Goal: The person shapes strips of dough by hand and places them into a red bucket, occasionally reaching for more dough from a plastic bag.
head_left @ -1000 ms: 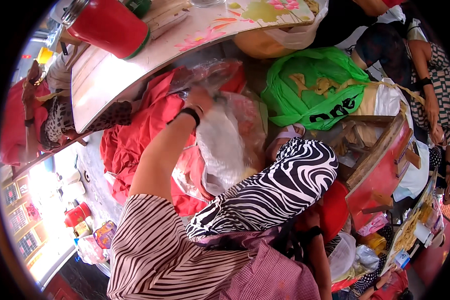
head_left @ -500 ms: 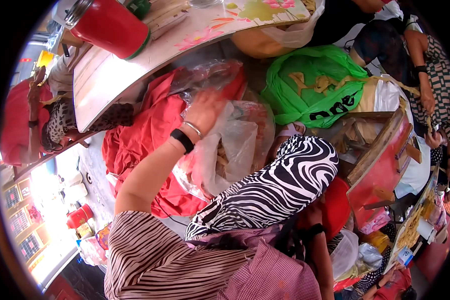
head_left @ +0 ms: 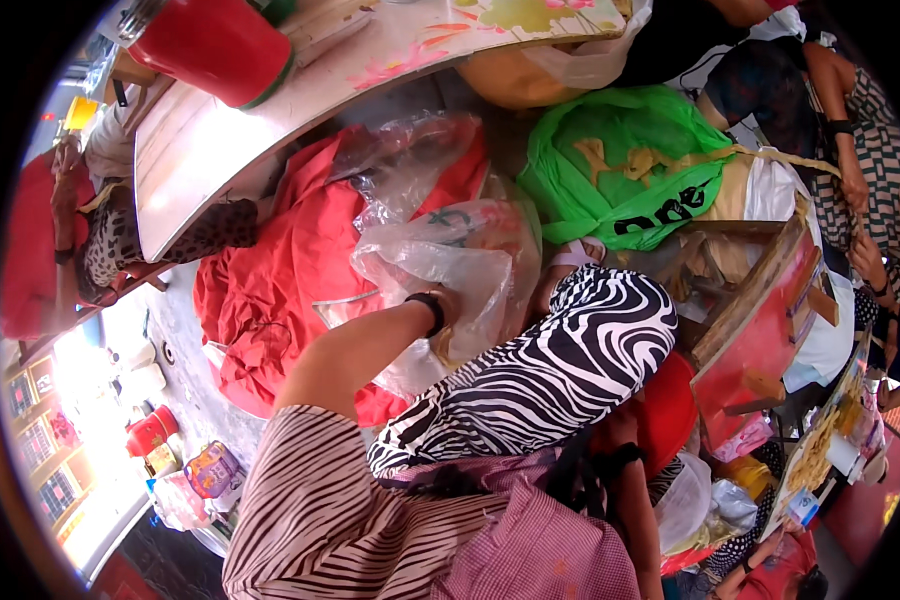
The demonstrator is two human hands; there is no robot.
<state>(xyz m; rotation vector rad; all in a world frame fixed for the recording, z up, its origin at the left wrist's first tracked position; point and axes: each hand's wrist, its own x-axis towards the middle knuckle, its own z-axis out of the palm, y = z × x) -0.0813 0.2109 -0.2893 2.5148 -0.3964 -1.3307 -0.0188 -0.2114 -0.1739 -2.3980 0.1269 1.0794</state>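
My left arm reaches forward from a striped sleeve, a black band at the wrist. My left hand [head_left: 448,304] is down in the mouth of a clear plastic bag [head_left: 480,250]; plastic covers its fingers, so I cannot see whether it holds anything. A large red cloth or bag [head_left: 260,310] lies crumpled around the clear one. At the right, past my zebra-print trouser leg [head_left: 560,370], my right hand [head_left: 622,428] hangs low beside a round red plastic thing [head_left: 667,415]. Its fingers are hidden by the leg and shadow.
A flower-patterned tabletop [head_left: 270,130] with a red canister [head_left: 210,50] overhangs the far left. Beyond my knee stands a green plastic bag [head_left: 560,180] holding tan strips. A wooden-edged red panel [head_left: 750,340] is at the right. Other people sit at both sides; one handles a tan strip [head_left: 790,160].
My left hand has gone from above the plastic down into the clear bag, its forearm swinging right. The clear plastic has shifted over it. My right arm stays about where it was.
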